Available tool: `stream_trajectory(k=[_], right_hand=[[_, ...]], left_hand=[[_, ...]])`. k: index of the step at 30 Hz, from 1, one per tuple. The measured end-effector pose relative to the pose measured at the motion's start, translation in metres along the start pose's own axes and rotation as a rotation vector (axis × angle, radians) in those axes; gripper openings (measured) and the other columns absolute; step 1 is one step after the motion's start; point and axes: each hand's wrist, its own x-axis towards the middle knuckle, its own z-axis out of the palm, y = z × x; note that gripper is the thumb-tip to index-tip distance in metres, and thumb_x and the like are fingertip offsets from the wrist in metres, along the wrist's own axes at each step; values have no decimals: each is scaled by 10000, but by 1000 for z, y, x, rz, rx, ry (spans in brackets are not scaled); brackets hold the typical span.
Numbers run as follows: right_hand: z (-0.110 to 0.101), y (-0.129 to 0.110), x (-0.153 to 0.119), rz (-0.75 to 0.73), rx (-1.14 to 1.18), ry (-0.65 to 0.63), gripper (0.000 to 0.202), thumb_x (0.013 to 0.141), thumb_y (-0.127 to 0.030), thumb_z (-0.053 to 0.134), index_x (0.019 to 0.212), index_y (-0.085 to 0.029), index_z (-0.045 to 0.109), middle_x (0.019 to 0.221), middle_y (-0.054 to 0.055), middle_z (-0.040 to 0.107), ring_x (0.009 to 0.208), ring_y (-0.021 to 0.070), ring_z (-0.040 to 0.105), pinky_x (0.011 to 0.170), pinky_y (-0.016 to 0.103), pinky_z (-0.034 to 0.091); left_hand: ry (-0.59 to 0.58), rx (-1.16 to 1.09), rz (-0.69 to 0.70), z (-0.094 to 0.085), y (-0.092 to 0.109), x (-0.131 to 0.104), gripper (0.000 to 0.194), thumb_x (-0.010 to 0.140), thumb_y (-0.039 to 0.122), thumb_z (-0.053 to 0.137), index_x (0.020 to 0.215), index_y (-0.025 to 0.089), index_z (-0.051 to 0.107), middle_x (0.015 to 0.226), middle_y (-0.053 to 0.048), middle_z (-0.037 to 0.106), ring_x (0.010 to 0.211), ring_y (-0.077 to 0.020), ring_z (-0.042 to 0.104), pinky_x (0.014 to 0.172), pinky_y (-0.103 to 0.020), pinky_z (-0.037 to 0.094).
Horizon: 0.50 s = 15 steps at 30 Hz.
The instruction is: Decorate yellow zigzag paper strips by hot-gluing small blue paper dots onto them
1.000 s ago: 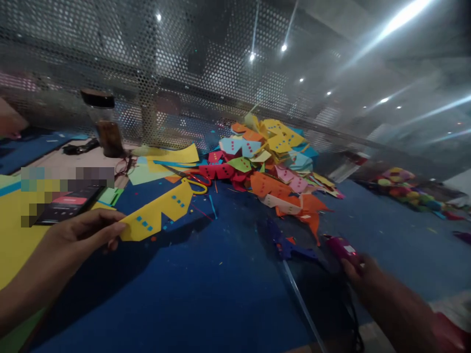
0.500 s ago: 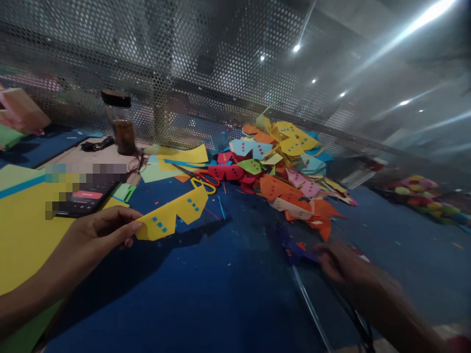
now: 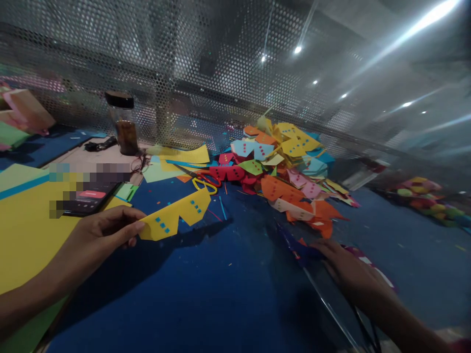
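My left hand (image 3: pixel 110 228) pinches the left end of a folded yellow paper cut-out (image 3: pixel 172 215), held up over the blue table. The cut-out has a notch in its lower edge and two groups of small blue squares. At the right, my right hand (image 3: pixel 338 264) is closed around the handle of what looks like a dark blue glue gun (image 3: pixel 300 247). Its tip points away to the upper left, and a clear stick (image 3: pixel 326 301) trails from its back towards me. A black cord hangs beneath this hand, whose fingers partly hide the handle.
A heap of coloured paper cut-outs (image 3: pixel 283 157) lies against the perforated metal screen (image 3: pixel 221 63). Scissors with red and yellow handles (image 3: pixel 204 186) rest before it. To the left are a phone (image 3: pixel 90 196), a lidded jar (image 3: pixel 125 125) and yellow sheets (image 3: pixel 25 245).
The glue gun has turned slightly, its clear stick swinging to the right, as my right hand shifts over it. My left hand keeps hold of the yellow cut-out, and the view shifts slightly.
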Motion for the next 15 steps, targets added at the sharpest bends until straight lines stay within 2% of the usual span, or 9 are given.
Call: stream_trajectory(k=[2,5,7,10,12,15], right_hand=[[-13,-3,4,-13,41,-69,405,883,-181,472,1159,-215,767,1223,178,745,1016,319,762,851,441,620],[-41,-29,19,39,151,-18,386,966,-286,473,1248,-215,727,1346,207,687,1184,356,696,995,503,552],[-62,-61,36,-25,299,29,362,974,-359,493,1216,-230,729,1322,173,708,1197,363,686,990,532,549],[-89,-123,66,-83,542,34,300,979,-400,552,1165,-258,739,1174,108,772,1059,306,734,894,459,593],[-97,-161,85,-131,724,0,324,986,-394,574,1249,-258,706,1199,79,768,1057,265,736,880,400,603],[-92,-202,108,-200,955,-49,333,985,-334,583,1292,-265,691,1288,58,742,1145,246,707,930,378,589]], left_hand=[[-15,-1,26,-1,-6,1,393,692,624,793,857,269,769,690,20,689,615,-161,594,597,-265,495],[-33,20,67,-2,-11,1,364,729,610,783,868,274,769,694,22,689,619,-160,592,602,-263,482],[-45,30,85,-2,-11,1,348,734,596,786,861,273,771,703,23,690,617,-158,591,604,-264,479],[-67,6,98,-2,-8,0,342,723,584,796,848,267,770,753,12,712,637,-165,609,610,-271,493],[-81,-3,111,-2,-7,0,340,737,582,787,852,262,770,777,4,724,651,-171,616,612,-275,497],[-71,-3,119,-2,-5,2,337,749,580,780,853,261,762,791,3,728,663,-173,619,606,-273,484]])
